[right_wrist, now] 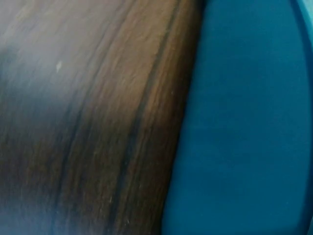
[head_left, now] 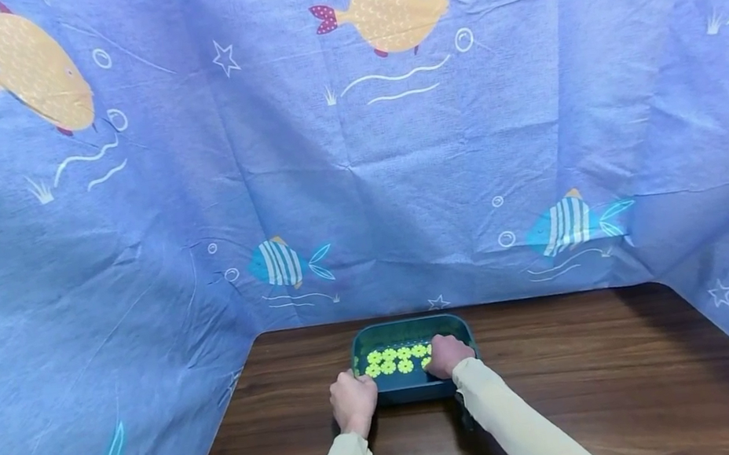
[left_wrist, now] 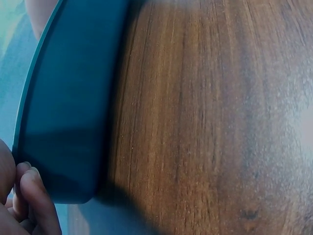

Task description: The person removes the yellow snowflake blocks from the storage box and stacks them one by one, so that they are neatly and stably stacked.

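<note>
A dark teal rectangular tray (head_left: 411, 393) sits on the wooden table, with several yellow-green flower-shaped pieces (head_left: 388, 362) laid in rows on its bottom. My left hand (head_left: 354, 400) grips the tray's near left corner. In the left wrist view, thumb and curled fingers (left_wrist: 36, 196) pinch the rim of the tray wall (left_wrist: 73, 107). Over the right part of the tray, my right hand (head_left: 448, 356) reaches down inside, beside the flower pieces. Its fingertips are hidden, so I cannot see whether it holds a piece. The right wrist view shows only the tray's outer wall (right_wrist: 244, 122) and tabletop.
The brown wood-grain table (head_left: 574, 377) extends to both sides of the tray. A blue cloth (head_left: 357, 181) printed with fish hangs behind the table and along its left and right sides. The tray stands close to the table's back edge.
</note>
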Demonstrator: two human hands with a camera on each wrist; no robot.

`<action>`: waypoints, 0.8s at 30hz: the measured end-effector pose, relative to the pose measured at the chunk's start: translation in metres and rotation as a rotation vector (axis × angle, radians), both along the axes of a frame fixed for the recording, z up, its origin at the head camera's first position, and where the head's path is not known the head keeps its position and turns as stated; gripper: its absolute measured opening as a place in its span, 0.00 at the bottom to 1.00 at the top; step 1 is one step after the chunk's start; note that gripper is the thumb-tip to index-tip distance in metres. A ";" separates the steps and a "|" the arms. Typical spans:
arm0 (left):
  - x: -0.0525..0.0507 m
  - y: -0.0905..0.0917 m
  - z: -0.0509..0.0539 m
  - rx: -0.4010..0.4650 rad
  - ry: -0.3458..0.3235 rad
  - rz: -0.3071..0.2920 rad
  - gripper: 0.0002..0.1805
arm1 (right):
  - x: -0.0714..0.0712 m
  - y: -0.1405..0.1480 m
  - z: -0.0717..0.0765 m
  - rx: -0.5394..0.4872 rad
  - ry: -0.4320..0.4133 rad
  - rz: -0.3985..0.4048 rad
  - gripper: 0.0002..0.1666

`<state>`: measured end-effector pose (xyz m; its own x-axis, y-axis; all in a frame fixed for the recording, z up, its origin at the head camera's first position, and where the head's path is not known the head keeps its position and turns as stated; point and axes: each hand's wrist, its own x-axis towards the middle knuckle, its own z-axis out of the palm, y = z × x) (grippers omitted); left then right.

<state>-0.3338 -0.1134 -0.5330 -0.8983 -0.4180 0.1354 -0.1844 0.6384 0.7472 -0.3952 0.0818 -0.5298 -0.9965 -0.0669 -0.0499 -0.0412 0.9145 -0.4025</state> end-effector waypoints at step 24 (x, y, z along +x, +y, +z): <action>0.002 0.003 -0.002 0.010 0.017 0.038 0.09 | 0.001 0.003 -0.002 -0.176 0.078 0.103 0.18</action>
<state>-0.3318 -0.1106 -0.5348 -0.8794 -0.4530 0.1467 -0.1952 0.6240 0.7566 -0.3944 0.0850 -0.5321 -0.9843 -0.1696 0.0487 -0.1683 0.8197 -0.5475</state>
